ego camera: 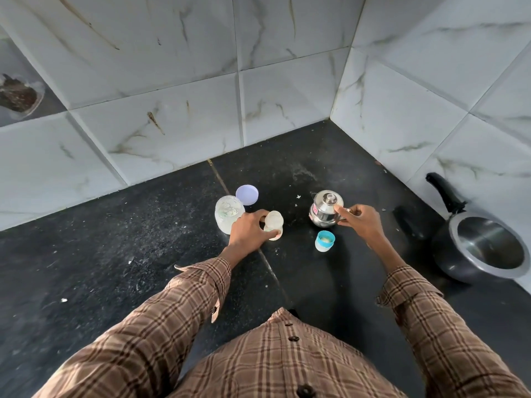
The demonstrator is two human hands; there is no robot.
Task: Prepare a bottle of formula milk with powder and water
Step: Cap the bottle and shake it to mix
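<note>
Now my left hand point(249, 229) holds the light, slippery baby bottle point(273, 225) around its sides, and my right hand point(359, 222) fingers pinch the heavy steel water pot point(326, 208) by its handle.

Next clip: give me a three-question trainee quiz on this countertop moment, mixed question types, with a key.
1. True or false: the left hand holds the small bottle.
2. What does the right hand grip?
A. steel kettle
B. blue cap
C. pressure cooker
3. Fill in: the lavender lid lies just behind the open powder ____.

Key: 1 true; 2 A; 3 jar.
</note>
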